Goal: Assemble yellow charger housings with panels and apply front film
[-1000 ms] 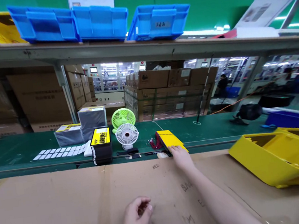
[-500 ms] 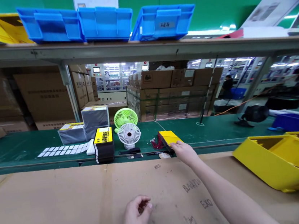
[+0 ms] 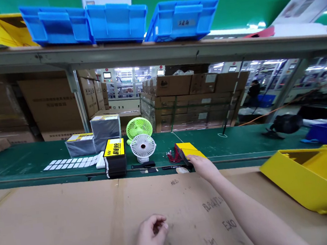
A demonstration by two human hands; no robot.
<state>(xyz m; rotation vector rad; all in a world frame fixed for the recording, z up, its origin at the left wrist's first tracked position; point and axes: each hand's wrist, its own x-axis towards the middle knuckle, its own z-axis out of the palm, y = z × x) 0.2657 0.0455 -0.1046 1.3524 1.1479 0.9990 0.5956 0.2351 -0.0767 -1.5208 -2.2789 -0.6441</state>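
My right hand [image 3: 204,166] reaches out to the far edge of the cardboard. Its fingers grip the near end of a small yellow-topped box [image 3: 188,148] with dark sides, which rests on the green bench; the fingertips are partly hidden. Beside that box lies a bundle of thin red wires [image 3: 174,155] with small white ends. My left hand [image 3: 151,237] hovers or rests low over the cardboard sheet [image 3: 60,226], fingers loosely curled, a gap at the thumb and nothing visible inside.
A white fan [image 3: 143,147] and a green fan [image 3: 139,128] stand left of the wires. Nearby are a stack of yellow-and-black boxes [image 3: 115,160], grey wrapped stacks [image 3: 106,131] and white stickers [image 3: 70,163]. A yellow bin [image 3: 302,185] sits right; blue bins [image 3: 118,22] line the overhead shelf.
The view has shifted slightly, so most things sit a little further right. My right hand stays at the yellow-topped box, and my left hand keeps its loose curl.
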